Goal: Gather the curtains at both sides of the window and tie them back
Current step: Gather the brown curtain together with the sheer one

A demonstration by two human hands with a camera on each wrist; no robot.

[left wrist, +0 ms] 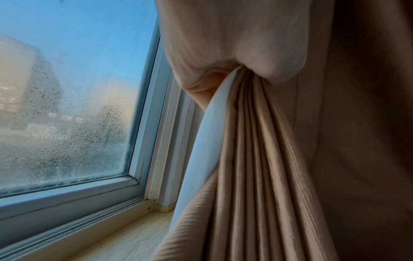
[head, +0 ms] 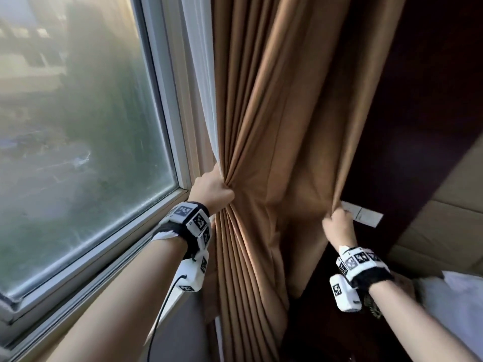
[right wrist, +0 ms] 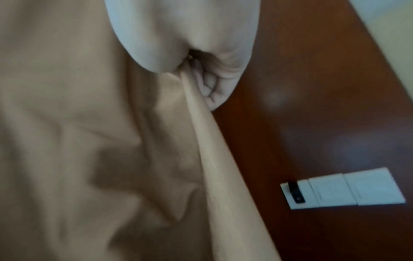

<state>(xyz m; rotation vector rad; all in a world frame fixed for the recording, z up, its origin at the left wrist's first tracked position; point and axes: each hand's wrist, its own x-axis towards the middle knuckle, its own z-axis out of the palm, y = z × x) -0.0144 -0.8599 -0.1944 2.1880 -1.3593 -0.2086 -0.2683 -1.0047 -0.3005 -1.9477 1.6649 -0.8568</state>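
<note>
A tan curtain (head: 282, 105) hangs to the right of the window (head: 78, 121), with a white sheer lining (head: 202, 74) along its window edge. My left hand (head: 213, 190) grips a tight bunch of pleats at the curtain's left edge, beside the window frame. In the left wrist view the gathered folds (left wrist: 257, 150) and the white lining (left wrist: 201, 141) fan down from my fist (left wrist: 223, 67). My right hand (head: 337, 223) pinches the curtain's right edge against the dark wood wall. The right wrist view shows that edge (right wrist: 214, 159) held taut under my fingers (right wrist: 212, 84).
A white switch plate (head: 363, 216) (right wrist: 342, 189) sits on the dark wood panel (head: 418, 100) just right of my right hand. The window sill (left wrist: 125, 238) runs below the fogged glass. White bedding (head: 454, 304) lies at the lower right.
</note>
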